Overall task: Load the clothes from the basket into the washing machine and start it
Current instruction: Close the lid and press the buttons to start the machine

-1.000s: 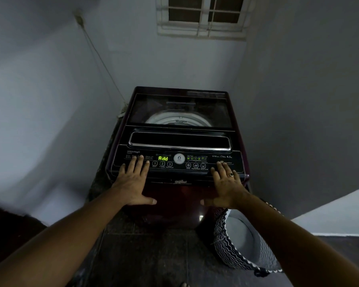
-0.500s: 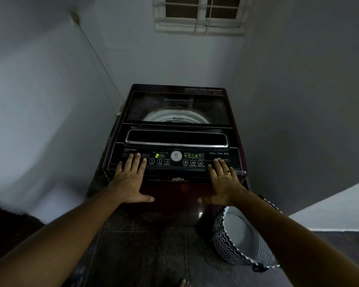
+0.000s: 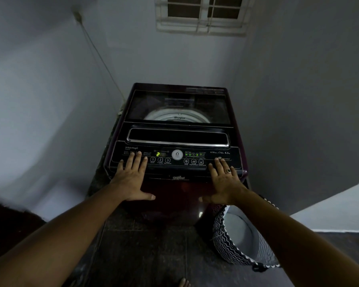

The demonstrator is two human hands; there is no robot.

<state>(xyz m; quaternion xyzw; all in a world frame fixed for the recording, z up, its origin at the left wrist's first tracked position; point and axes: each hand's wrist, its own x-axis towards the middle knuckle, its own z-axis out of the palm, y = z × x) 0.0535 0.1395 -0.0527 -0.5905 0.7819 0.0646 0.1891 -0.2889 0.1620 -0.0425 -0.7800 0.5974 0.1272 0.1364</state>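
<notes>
A dark maroon top-loading washing machine (image 3: 170, 191) stands in the corner with its glass lid (image 3: 177, 106) down; the white drum rim shows through it. The control panel (image 3: 176, 159) is lit, and its green display (image 3: 158, 154) reads 2. My left hand (image 3: 133, 176) lies flat, fingers spread, on the panel's left end. My right hand (image 3: 224, 179), wearing a ring, lies flat on the right end. Neither holds anything. A basket (image 3: 232, 245) with a black-and-white wavy pattern stands on the floor to the right of the machine; no clothes show in its pale inside.
Grey walls close in behind and on both sides of the machine. A barred window (image 3: 201, 15) is high on the back wall. A cord (image 3: 97, 52) runs down the left wall to the machine. The floor is dark tile (image 3: 145, 251). A toe (image 3: 183, 282) shows at the bottom edge.
The display changed from "Add" to "2". Both hands stayed flat on the panel; the view shifted slightly.
</notes>
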